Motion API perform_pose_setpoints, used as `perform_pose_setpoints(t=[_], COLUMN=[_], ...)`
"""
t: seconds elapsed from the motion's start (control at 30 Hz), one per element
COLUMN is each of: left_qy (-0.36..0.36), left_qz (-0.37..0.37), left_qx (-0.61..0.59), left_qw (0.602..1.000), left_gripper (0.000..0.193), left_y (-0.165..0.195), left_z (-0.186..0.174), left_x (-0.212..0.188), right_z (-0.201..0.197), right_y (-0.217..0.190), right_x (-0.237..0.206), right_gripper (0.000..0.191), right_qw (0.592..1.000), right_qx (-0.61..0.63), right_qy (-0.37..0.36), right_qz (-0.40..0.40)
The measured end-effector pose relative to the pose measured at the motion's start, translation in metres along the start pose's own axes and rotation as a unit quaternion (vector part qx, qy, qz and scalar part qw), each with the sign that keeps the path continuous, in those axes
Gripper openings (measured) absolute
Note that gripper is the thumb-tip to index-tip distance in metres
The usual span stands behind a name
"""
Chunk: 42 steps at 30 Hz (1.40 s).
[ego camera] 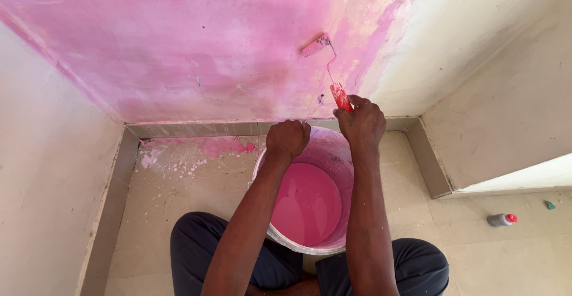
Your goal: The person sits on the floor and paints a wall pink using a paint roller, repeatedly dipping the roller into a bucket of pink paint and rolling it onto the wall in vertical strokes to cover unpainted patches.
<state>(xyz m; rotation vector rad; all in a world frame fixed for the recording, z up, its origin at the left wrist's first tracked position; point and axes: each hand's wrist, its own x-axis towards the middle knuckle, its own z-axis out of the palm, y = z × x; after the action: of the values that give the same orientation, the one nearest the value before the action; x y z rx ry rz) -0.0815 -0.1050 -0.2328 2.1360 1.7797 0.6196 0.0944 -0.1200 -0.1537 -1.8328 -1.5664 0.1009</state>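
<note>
Roller (316, 45) pressed flat against pink-coated wall (196, 46), sleeve tilted slightly, wire frame running down to red handle (341, 97). Right hand (361, 123) wrapped tight around lower end of handle, fingers fully curled, arm extended forward and upward. Left hand (288, 139) clenched in a fist over far rim of bucket (301, 245); cannot tell whether gripping rim or bail. Bucket set on floor between both forearms, just in front of crossed legs in dark trousers (196, 242), filled roughly halfway with pink paint (307, 203), inner wall smeared pink. Wall coverage: pink across left and centre, streaked edge near roller, bare cream plaster (465, 28) to right. Grey skirting strip (196, 130) along wall base. Pink spatter patch (208, 148) on tiled floor (512, 254) left of bucket, close to skirting. Small grey bottle with red cap (501, 219) lying on its side on floor, well apart to right, with small green object (549, 204) near it.
</note>
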Motion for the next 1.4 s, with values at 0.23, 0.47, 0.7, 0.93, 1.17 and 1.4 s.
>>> perform_pose_setpoints(t=[0.23, 0.47, 0.7, 0.93, 1.17, 1.4], left_qy=[-0.001, 0.021, 0.025, -0.006, -0.009, -0.002], left_qz=[0.003, 0.013, 0.018, 0.010, 0.007, 0.009], left_qx=[0.019, 0.021, 0.024, 0.038, 0.029, 0.030], left_qw=[1.000, 0.999, 0.999, 0.999, 1.000, 1.000], left_gripper=[0.057, 0.055, 0.053, 0.036, 0.038, 0.052], left_y=[0.000, 0.001, 0.002, 0.000, -0.001, 0.003], left_z=[0.002, 0.004, 0.000, 0.006, 0.012, 0.008], left_x=[0.003, 0.001, 0.000, 0.005, 0.007, 0.006], right_z=[-0.012, -0.007, 0.028, 0.045, 0.056, 0.041], right_y=[-0.014, -0.025, -0.040, -0.029, 0.000, -0.011], right_x=[-0.015, -0.015, -0.005, -0.029, -0.036, -0.026], right_gripper=[0.042, 0.028, 0.035, 0.034, 0.041, 0.042], right_qw=[0.999, 0.993, 0.991, 0.990, 0.992, 0.995], right_qx=[0.022, -0.040, 0.019, 0.010, 0.055, 0.038], right_qy=[0.013, -0.017, -0.057, -0.033, -0.077, -0.074], right_qz=[-0.039, -0.111, -0.120, -0.133, -0.087, -0.062])
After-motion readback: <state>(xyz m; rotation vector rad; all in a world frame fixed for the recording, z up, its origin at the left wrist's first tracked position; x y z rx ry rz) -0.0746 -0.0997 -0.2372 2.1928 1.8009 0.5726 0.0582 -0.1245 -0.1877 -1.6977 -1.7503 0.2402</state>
